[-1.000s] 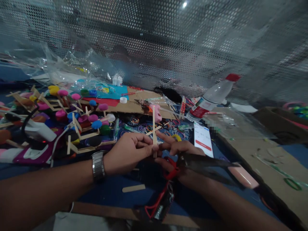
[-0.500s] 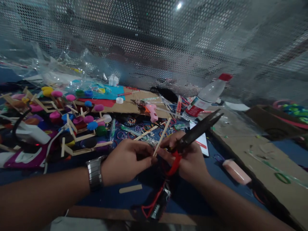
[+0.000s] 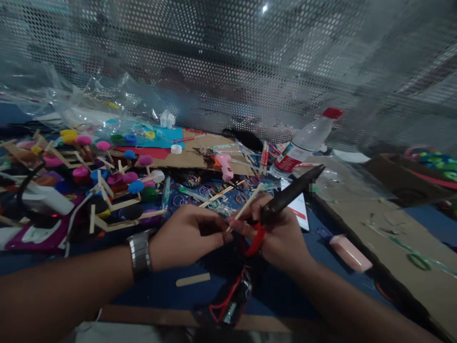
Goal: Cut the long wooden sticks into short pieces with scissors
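Red-handled, dark-bladed scissors [image 3: 283, 197] now closed beside pale wooden stick [image 3: 247, 204].
Left hand [image 3: 183, 233] clamps stick, right hand [image 3: 282, 240] scissors; seemingly no cut underway.

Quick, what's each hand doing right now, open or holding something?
Left hand: closed, pinching a wooden stick.
Right hand: closed, holding red-handled scissors, fingers by the stick.

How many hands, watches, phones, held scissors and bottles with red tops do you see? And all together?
Hands: 2 (left hand, right hand)
Watch: 1
Phone: 1
Held scissors: 1 pair
Red-topped bottle: 1
Total: 6
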Available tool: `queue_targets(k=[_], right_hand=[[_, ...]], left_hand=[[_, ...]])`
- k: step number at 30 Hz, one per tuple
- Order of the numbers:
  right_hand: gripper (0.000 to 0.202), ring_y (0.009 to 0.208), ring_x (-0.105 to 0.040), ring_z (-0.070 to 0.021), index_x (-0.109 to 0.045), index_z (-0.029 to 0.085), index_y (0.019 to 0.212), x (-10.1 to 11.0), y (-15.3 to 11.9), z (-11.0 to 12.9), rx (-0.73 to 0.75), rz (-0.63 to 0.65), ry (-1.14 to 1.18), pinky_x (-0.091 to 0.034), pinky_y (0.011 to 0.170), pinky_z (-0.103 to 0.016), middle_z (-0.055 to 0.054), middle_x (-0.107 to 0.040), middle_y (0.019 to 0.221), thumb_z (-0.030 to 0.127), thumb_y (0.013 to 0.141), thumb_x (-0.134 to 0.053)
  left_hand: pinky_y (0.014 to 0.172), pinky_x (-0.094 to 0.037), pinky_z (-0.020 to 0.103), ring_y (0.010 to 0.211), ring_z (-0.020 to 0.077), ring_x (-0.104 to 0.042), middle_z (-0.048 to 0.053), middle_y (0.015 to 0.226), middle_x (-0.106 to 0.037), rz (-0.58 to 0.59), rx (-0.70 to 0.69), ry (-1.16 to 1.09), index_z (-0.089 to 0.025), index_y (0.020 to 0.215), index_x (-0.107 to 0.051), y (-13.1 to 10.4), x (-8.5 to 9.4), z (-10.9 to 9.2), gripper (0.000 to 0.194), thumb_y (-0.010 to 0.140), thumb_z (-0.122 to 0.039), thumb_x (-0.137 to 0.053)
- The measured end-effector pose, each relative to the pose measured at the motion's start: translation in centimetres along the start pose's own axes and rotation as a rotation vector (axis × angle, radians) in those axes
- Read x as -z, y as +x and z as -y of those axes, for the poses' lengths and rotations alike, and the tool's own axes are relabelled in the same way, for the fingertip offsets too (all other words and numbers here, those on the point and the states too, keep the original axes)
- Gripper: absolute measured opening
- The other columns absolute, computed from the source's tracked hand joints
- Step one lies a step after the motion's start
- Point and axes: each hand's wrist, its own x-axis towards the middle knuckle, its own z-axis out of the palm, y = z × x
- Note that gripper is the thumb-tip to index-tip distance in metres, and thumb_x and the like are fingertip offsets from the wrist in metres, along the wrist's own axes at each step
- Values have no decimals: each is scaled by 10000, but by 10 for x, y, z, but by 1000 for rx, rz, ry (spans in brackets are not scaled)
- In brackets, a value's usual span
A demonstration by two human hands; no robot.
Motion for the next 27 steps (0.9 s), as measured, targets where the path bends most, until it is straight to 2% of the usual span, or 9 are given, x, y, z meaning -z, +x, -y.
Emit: queue_targets(k=[5,8,13,20,27], right_hand=[[426,615,-711,-178,-498,246,672,0,1,-1,-22,-25,32,-566,564,-278,39,-708,660,283,627,-920],[438,593,-683,-168,-493,245,667,-1,2,-1,-42,-38,47,-555,565,-280,36,-708,660,279,612,-926],[430,583,-639,-145,-492,239,657,-2,3,-2,-55,-37,48,-527,570,-266,42,-682,640,257,615,-920],[413,594,-639,-154,-495,245,663,0,3,-2,-26,-52,23,-532,591,-289,44,-657,636,273,630,-906],[420,617,-674,-178,-491,248,662,-2,2,-3,-36,-78,-5,-542,581,-303,32,-666,657,333,635,-901]], left_hand=[[592,-395,196,629,86,-495,-20,699,-617,-28,41,-168,-122,817,-719,3,-2,0,138,826,-252,-675],[568,-381,190,598,78,-467,-35,647,-571,-49,63,-187,-123,768,-697,5,-2,-1,117,817,-223,-661],[593,-391,188,652,87,-502,-11,711,-623,-46,71,-216,-118,780,-702,6,-3,0,112,793,-228,-685],[614,-411,192,640,85,-521,-8,688,-640,-51,100,-290,-119,750,-709,9,-5,-4,80,754,-194,-683],[532,-363,165,565,61,-476,-27,600,-601,-80,182,-357,-112,646,-682,9,-5,-9,82,700,-168,-708]])
